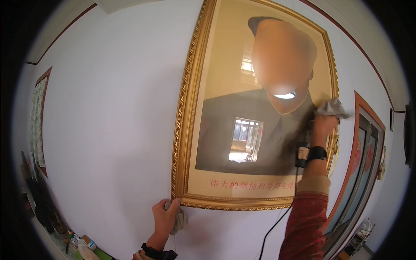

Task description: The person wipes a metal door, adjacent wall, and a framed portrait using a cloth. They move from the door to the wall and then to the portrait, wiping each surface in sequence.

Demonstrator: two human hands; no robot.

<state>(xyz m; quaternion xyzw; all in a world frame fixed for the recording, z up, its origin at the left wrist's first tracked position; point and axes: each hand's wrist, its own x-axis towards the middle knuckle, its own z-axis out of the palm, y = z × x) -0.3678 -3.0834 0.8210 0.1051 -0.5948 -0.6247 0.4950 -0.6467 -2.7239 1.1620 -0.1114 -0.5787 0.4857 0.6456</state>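
Note:
A large framed portrait print (227, 143) under glass hangs on a pale wall, its frame gold and ornately moulded. My left hand (165, 213) grips the lower left corner of the frame, thumb on its front, with a greyish cloth (179, 222) held in the same hand and hanging below the corner. At the frame's right side, my right hand (325, 125) holds a grey cloth (332, 108) against the right edge; the cloth is slightly blurred. A black band with a small device (303, 155) and a cable is on my right wrist. The glass reflects a bright window.
A black cable (276, 224) hangs from the right wrist device. Right of the portrait stands a sliding glass door (360, 152) in a reddish frame. A curtained window (38, 120) is at far left, with assorted items (84, 243) below. A loaded rack (360, 234) stands at lower right.

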